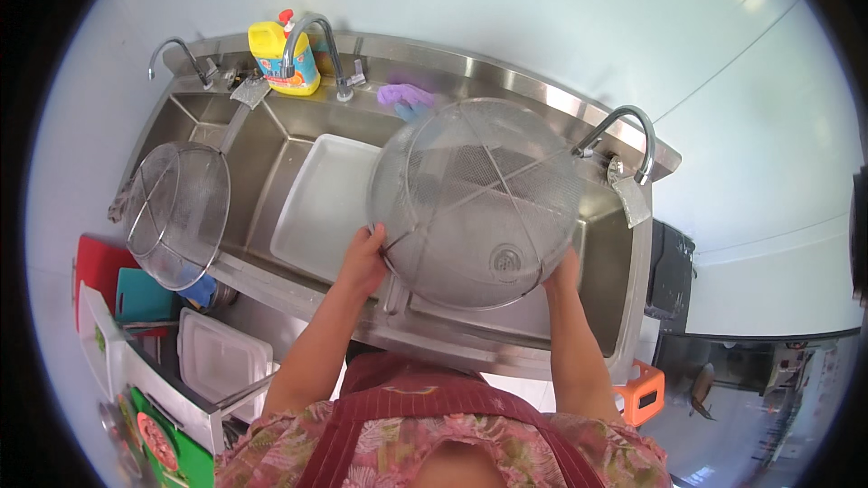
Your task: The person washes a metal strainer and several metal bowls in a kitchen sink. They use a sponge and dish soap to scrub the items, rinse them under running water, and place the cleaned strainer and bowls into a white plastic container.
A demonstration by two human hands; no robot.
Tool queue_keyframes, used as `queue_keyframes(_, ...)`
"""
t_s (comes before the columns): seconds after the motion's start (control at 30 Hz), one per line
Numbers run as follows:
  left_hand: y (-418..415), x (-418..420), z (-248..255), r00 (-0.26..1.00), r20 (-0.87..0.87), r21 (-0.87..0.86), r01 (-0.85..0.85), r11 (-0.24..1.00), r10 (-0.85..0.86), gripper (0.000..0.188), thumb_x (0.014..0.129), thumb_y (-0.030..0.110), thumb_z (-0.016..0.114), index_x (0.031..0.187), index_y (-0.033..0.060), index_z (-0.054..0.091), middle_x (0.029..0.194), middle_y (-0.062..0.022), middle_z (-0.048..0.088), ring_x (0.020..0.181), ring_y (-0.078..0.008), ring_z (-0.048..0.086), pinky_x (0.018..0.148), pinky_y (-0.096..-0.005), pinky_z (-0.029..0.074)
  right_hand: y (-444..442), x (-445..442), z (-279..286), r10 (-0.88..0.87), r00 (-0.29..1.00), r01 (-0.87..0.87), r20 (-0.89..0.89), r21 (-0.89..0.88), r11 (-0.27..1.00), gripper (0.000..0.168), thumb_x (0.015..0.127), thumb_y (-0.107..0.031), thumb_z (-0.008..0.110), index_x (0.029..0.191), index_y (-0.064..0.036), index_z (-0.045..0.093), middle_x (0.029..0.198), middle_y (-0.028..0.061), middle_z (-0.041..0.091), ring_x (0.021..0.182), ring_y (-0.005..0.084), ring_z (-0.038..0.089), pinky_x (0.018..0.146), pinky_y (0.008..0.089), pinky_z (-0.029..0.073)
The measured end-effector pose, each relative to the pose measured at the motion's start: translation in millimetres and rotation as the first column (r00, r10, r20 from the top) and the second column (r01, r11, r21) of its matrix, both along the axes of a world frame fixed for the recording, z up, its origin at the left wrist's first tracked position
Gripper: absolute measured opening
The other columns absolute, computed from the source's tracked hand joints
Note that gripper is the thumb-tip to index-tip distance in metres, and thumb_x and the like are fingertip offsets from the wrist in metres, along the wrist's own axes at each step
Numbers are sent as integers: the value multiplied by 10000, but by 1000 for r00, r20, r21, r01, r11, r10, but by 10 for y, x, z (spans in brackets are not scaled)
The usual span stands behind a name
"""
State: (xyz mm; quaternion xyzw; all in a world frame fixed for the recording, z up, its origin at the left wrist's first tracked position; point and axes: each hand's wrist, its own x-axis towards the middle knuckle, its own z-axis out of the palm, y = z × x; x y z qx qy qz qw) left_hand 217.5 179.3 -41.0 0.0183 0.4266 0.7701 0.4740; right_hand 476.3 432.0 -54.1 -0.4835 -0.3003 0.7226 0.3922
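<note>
A large round wire-mesh strainer (475,196) with crossed metal braces is held above the sink in both hands. My left hand (366,261) grips its rim at the lower left, thumb on top. At the lower right my right hand (563,271) has hold of the rim, its fingers mostly hidden behind the mesh. Through the mesh I see the right sink basin and its drain (506,261). A white plastic tray (319,200) lies in the middle basin, partly covered by the strainer.
A second mesh strainer (178,217) rests at the sink's left end. Along the back stand curved faucets (332,47), a yellow detergent jug (308,71) and purple gloves (405,94). Cutting boards (142,295) and white bins (220,352) sit lower left; an orange stool (643,393) stands lower right.
</note>
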Motion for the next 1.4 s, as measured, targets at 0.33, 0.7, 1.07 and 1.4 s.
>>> queue_keyframes(0.33,26,125,-11,1000,10,52,-26,998,26,475,927,372,480,1205,-10,429,1209,-123,521,1105,-256,519,957,-450,413,119,39,-124,-51,997,51,-52,0,999,506,945,-379,434,1227,39,468,1166,146,553,1039,283,553,858,396,459)
queue_keyframes(0.7,22,38,-20,989,-102,-68,-114,991,107,540,878,321,593,1229,-13,353,1051,-107,519,885,-190,534,748,-336,458,368,153,-569,239,963,-213,-121,196,957,436,938,-275,418,1282,-8,426,1260,124,503,1128,302,497,959,429,403)
queue_keyframes(1.07,-205,6,576,992,113,5,-61,998,60,531,883,345,582,1235,6,373,1147,-93,512,1017,-204,526,889,-391,448,-43,159,436,252,933,-258,-255,12,966,468,940,-366,429,1287,-52,446,1298,101,487,1185,282,461,1005,442,370)
queue_keyframes(1.4,-770,-420,656,960,241,21,142,990,-143,395,915,352,512,1200,82,467,1096,-57,550,974,-190,545,835,-370,448,-831,152,1124,265,881,-191,-393,216,958,496,936,-401,451,1273,-37,452,1307,96,477,1176,272,456,1033,429,321)
